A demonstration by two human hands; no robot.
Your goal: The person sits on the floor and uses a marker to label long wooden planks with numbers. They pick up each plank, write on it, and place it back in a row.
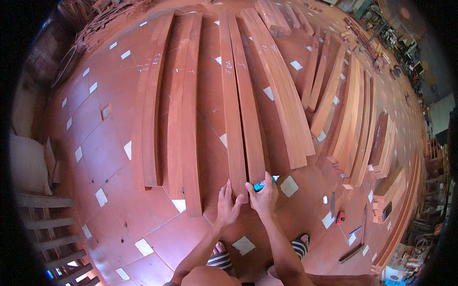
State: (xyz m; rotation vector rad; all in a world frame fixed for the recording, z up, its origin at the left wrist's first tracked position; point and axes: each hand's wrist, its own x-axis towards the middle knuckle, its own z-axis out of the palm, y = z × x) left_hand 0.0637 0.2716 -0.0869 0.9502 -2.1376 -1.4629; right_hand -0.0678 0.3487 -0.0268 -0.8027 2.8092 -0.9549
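Two long reddish wooden planks lie side by side on the floor before me, a left plank [232, 119] and a right plank [248, 114], with a narrow dark gap between them. My left hand [229, 205] rests at the near end of the left plank, fingers stretched along its left side and thumb apart. At the near end of the right plank is my right hand [263, 196], closed around a teal marker [261, 185] with a white tip that points right. White handwritten marks show farther up both planks.
More planks lie lengthwise to the left [183, 138] and right [281, 95], with shorter timber [348, 124] beyond. A red tape measure [340, 218], a dark metal bar [333, 205] and a carpenter's square [355, 250] are on the tiled floor at right. A slatted wooden frame [52, 233] stands lower left.
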